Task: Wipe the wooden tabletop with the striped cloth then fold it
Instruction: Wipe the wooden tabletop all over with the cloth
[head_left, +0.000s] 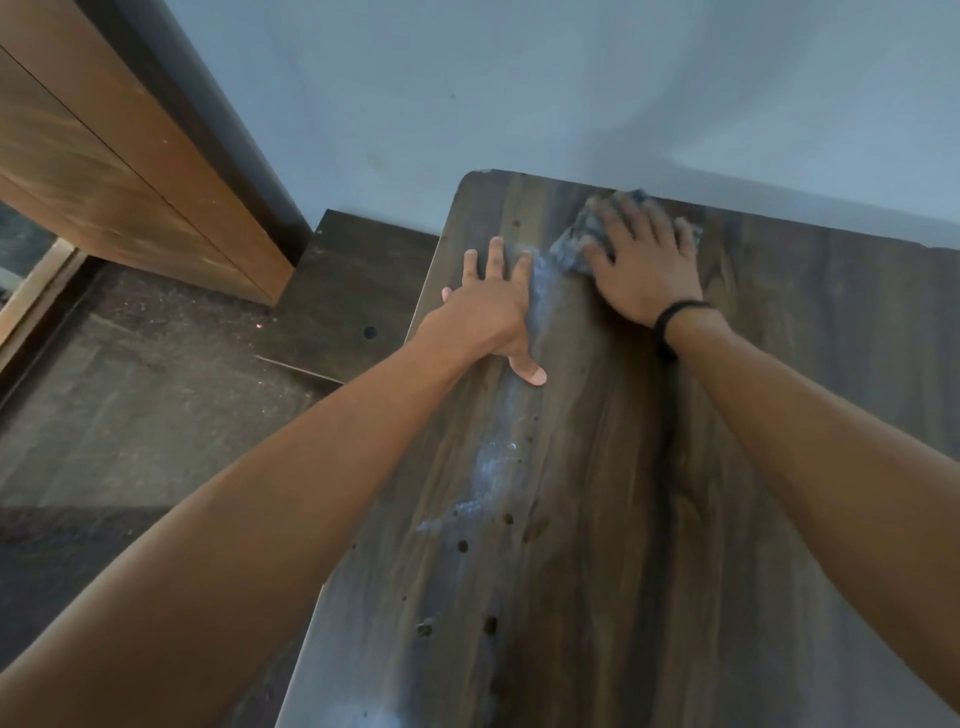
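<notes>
Nearest, two bare forearms, stretched from the near edge toward the far end of the tabletop (675, 519). Left hand (491, 306) flat on the wood by the left edge, fingers straight, holding nothing, seemingly bracing. Right hand (641, 260) just to the right of it and a little farther off, fingers spread and flat on the cloth (576, 241), pressing it down rather than clutching it. Cloth bunched and blurred near the far left corner of the top, stripes not readable. Judged as the wiping step, well short of done: pale dusty streak (493, 457) running from the cloth down the left half toward the near edge, dark specks scattered beside it. Folding not begun. Next move likely calls for steady downward pressure and a drag of the cloth along that streak toward the near end, with the left hand lifted out of the path. Count: two hands, one cloth, one tabletop, one dusty streak, one dark wristband (670, 325) on the right wrist, one wooden cabinet (130, 156) far left against the pale wall.
</notes>
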